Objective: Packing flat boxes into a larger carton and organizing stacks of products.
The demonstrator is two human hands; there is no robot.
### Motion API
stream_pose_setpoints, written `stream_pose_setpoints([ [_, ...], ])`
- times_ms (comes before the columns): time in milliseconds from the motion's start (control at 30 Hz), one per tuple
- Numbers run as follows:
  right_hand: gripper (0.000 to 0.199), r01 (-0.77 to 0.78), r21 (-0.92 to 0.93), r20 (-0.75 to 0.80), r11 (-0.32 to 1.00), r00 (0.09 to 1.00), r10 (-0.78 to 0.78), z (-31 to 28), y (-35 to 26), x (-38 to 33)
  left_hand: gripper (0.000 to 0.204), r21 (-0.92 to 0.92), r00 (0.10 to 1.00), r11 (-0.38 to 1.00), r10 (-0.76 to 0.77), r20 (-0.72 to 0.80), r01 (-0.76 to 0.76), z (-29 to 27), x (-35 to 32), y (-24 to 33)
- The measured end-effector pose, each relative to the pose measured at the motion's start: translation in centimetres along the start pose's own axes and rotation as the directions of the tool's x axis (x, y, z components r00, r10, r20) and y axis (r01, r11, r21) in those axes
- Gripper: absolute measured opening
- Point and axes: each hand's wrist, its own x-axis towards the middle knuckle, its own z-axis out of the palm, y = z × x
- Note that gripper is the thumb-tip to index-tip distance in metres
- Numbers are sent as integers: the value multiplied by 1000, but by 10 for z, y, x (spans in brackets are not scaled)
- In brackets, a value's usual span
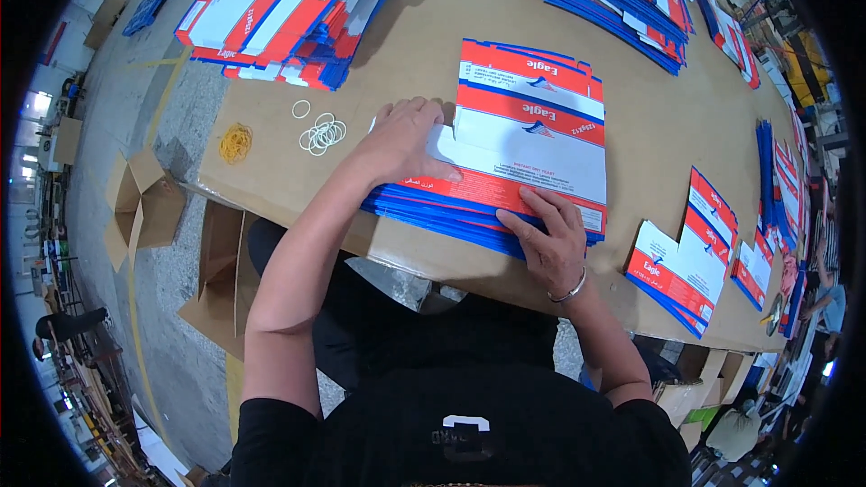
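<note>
A stack of flat, unfolded cartons (pixel 555 158), red, white and blue, lies on the brown-covered table just ahead of me. My left hand (pixel 406 140) spans the flap at the stack's left side, its fingers bent over the far edge and its thumb on the printed top. At the near edge, my right hand (pixel 548 233) lies on the top sheet with its fingers stretched out and a bracelet at the wrist. Several blue sheet edges show fanned out below the top carton. The fingertips of my left hand are partly hidden.
White rubber bands (pixel 323 134) and a bundle of yellow rubber bands (pixel 236 143) lie at the left. Larger carton stacks stand at the far left (pixel 280 0) and far right (pixel 622 4). A smaller carton pile (pixel 690 257) sits at the right. An open cardboard box (pixel 144 207) is on the floor.
</note>
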Motion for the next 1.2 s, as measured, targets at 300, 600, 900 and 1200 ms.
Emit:
stream_pose_setpoints([
  [300,39,-170,136,2,976,985,171,-32,6,9,53,-186,957,982,-63,-284,9,-2,-20,14],
  [600,39,-643,666,219,378,652,726,-75,47,-5,29,-450,942,884,-36,-334,-126,-25,-65,32],
  [900,39,-535,789,193,300,680,707,-76,21,-6,24,-198,872,933,184,-453,-299,-22,-87,24],
  [1200,36,-530,752,102,392,681,726,-84,-3,5,22,-114,866,958,184,-465,-265,-22,-101,24],
])
